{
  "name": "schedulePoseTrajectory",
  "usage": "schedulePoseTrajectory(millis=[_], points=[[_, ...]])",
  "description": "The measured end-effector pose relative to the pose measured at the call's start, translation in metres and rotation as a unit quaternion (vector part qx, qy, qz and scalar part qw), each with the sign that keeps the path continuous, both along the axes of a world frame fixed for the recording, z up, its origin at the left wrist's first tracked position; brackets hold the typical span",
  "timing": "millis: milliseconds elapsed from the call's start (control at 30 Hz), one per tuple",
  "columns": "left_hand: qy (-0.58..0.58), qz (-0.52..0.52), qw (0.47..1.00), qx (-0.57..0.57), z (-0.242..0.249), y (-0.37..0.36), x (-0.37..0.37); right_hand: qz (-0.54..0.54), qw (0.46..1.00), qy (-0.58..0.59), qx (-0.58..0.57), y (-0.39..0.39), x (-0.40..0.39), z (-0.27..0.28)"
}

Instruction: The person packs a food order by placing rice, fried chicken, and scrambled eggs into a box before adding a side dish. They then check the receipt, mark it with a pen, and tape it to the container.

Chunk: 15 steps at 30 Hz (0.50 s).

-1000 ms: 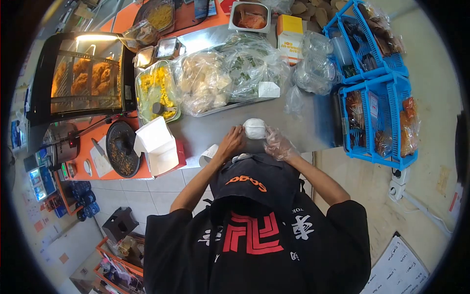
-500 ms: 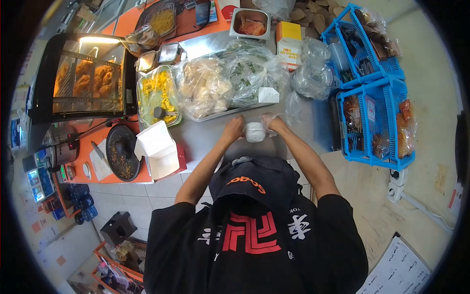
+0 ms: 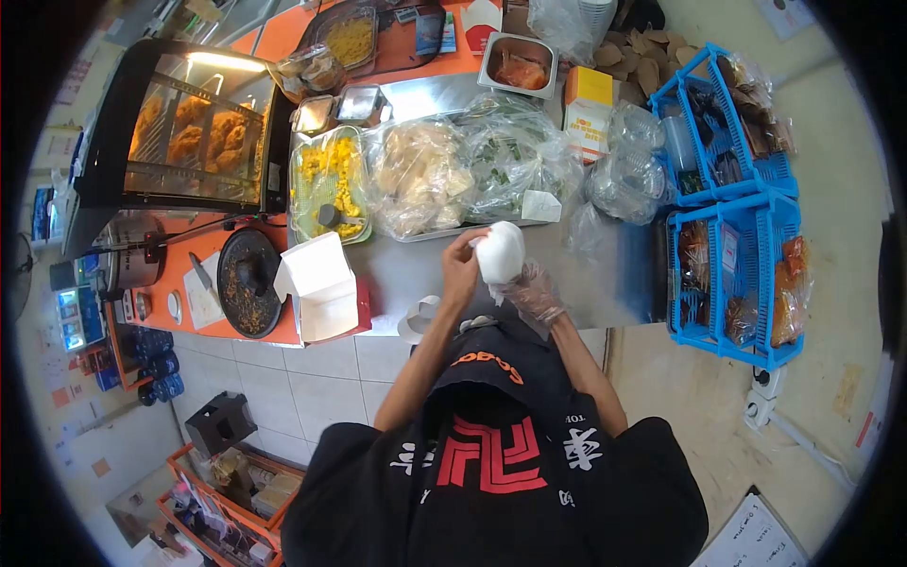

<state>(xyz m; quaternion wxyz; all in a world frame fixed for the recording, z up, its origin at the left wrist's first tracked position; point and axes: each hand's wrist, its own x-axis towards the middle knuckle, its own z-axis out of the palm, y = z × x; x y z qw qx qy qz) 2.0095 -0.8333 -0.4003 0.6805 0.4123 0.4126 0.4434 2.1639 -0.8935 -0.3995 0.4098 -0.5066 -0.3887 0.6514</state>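
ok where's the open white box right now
In the head view, the open white box sits on the left at the near edge of the counter, just right of the round black dish.

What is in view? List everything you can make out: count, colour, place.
Bundle: one, white, between hands
Bags: two, clear, counter centre
Yellow food: one tubful, left of bags
Open box: one, white-red, front left
Mortar: one, black, left of box
Knife: one, dark-handled, beside mortar
Display case: one, black, left
Carton: one, yellow-white, back
Baskets: at least two, blue, right
Left hand: one, bare, at bundle
Right hand: one, clear-gloved, at bundle
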Motion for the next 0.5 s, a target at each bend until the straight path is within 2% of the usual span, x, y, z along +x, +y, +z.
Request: schedulePoseTrajectory(millis=[67, 100, 133, 200, 233, 300, 367, 433, 500], points=[[0.044, 0.151, 0.987, -0.006, -0.007, -0.023, 0.007, -0.009, 0.999, -0.046, -0.007, 0.009, -0.006, 0.036], [-0.159, 0.179, 0.961, -0.139, 0.0, -0.032, 0.006, 0.007, 0.996, -0.083, -0.011, 0.012, -0.008, 0.041], [-0.182, 0.185, 0.952, -0.163, 0.003, -0.037, 0.005, 0.024, 0.992, -0.12, -0.014, 0.014, -0.009, 0.043], [-0.227, 0.203, 0.928, -0.214, 0.007, -0.047, 0.001, 0.053, 0.986, -0.136, 0.075, 0.012, -0.013, 0.044], [-0.207, 0.19, 0.939, -0.199, 0.019, -0.047, -0.002, 0.072, 0.98, -0.14, 0.121, 0.011, -0.016, 0.046], [-0.164, 0.167, 0.958, -0.168, 0.046, -0.049, -0.013, 0.118, 0.893, -0.296, 0.317, 0.015, -0.022, 0.056], [-0.143, 0.148, 0.967, -0.148, 0.06, -0.056, -0.034, 0.168, 0.772, -0.405, 0.46, 0.024, -0.025, 0.071], [-0.164, 0.154, 0.959, -0.172, 0.081, -0.066, -0.051, 0.221, 0.656, -0.473, 0.546, 0.029, -0.032, 0.085], [-0.231, 0.144, 0.921, -0.278, 0.066, -0.083, -0.072, 0.208, 0.654, -0.374, 0.624, 0.038, -0.042, 0.101]])
